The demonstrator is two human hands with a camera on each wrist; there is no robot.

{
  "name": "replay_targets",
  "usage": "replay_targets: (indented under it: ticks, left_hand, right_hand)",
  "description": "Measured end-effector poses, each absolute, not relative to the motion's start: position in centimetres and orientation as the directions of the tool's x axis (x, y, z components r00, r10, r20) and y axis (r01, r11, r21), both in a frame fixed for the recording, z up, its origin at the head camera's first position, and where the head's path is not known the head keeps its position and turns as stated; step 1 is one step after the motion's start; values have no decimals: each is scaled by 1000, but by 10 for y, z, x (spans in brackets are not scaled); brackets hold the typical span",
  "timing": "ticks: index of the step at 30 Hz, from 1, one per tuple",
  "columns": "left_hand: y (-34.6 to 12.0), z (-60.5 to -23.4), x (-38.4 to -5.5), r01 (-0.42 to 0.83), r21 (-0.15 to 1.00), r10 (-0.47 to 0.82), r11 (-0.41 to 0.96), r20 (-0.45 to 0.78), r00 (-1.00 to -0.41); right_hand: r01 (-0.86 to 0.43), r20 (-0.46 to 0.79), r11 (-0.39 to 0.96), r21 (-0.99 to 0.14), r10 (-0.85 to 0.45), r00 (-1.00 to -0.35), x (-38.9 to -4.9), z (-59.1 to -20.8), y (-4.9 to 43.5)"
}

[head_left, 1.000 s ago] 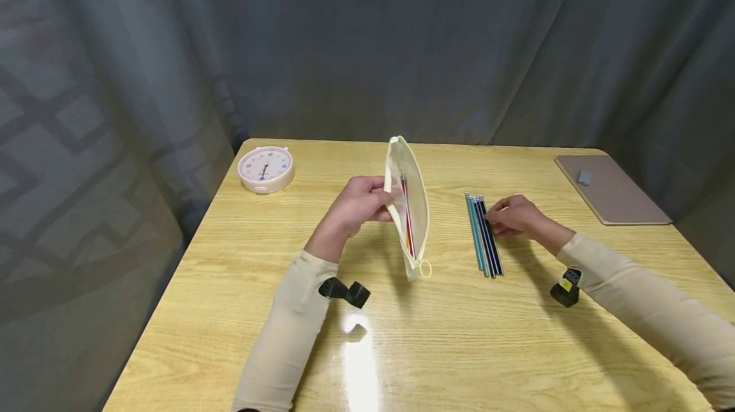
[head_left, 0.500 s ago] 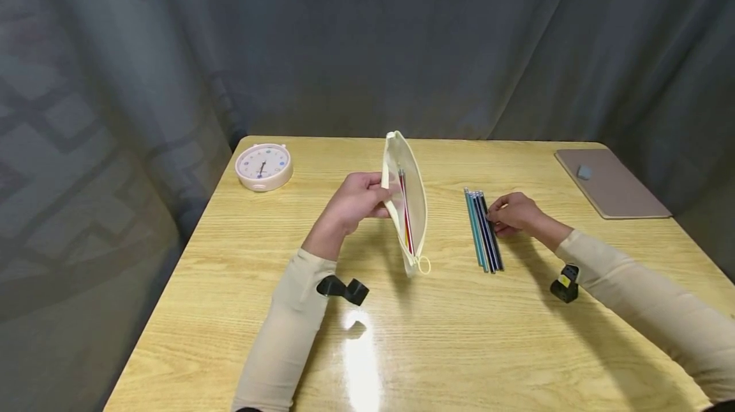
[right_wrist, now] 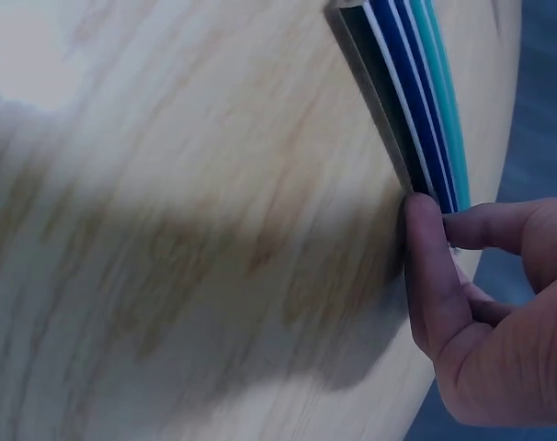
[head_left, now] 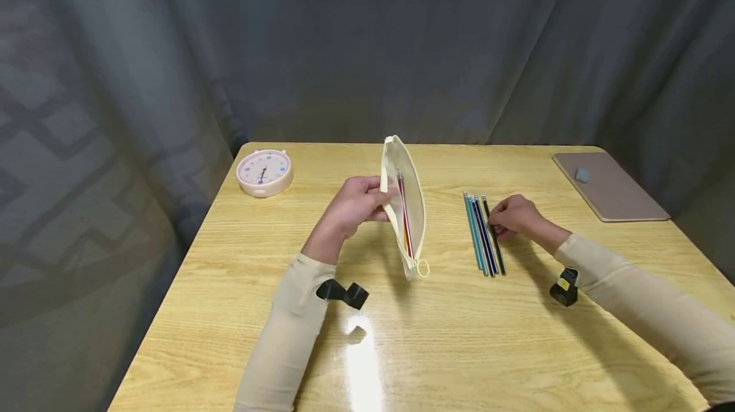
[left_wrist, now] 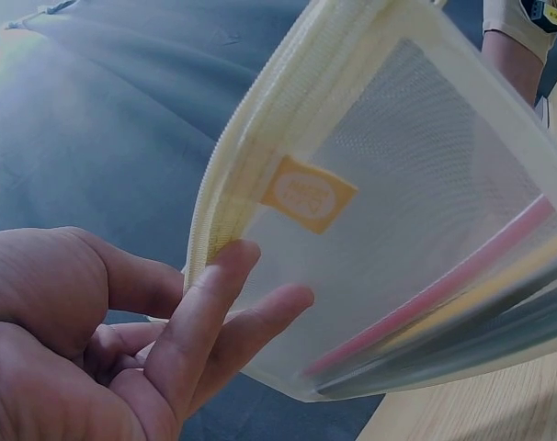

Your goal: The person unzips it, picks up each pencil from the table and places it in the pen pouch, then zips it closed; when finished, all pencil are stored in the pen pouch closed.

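Note:
My left hand (head_left: pixel 358 200) grips the edge of a pale cream mesh zip pouch (head_left: pixel 415 201), held upright with its mouth spread. Red and yellow pencils (head_left: pixel 406 220) stand inside; in the left wrist view, darker ones show through the mesh below an orange label (left_wrist: pixel 310 194). To the right, several teal and dark blue pencils (head_left: pixel 478 233) lie side by side on the table. My right hand (head_left: pixel 515 214) pinches a black pencil (head_left: pixel 501 259) at the right end of that row, a narrow gap from the others. In the right wrist view, thumb and fingertips meet at the pencils' ends (right_wrist: pixel 430 110).
A pale pink round clock (head_left: pixel 265 173) stands at the back left of the wooden table (head_left: pixel 459 342). On the far right lies a flat pinkish-brown board or notebook (head_left: pixel 620 192) with a small grey-blue block (head_left: pixel 582 175) on it. Dark curtains (head_left: pixel 367 48) hang behind.
The black pencil has shifted slightly right, away from the row, with my right fingers on it. My left hand and the pouch have stayed nearly still.

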State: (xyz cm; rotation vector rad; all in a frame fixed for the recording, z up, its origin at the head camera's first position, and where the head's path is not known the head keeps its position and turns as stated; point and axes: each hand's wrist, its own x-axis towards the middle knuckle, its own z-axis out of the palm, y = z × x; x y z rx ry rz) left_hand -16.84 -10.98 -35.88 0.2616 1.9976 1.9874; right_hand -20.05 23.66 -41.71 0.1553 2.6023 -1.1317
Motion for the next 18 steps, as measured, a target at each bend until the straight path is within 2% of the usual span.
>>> replay_targets:
  ticks: [10, 18]
  left_hand:
    - [-107, -359, -168, -93, 996, 343, 8, -90, -935]
    - [-108, -360, -169, -104, 995, 338, 11, -101, -936]
  right_hand:
    - [252, -344, 583, -772, -50, -938, -200, -394, 244]
    - [273, -359, 463, -843, -106, -927, -202, -374, 233]
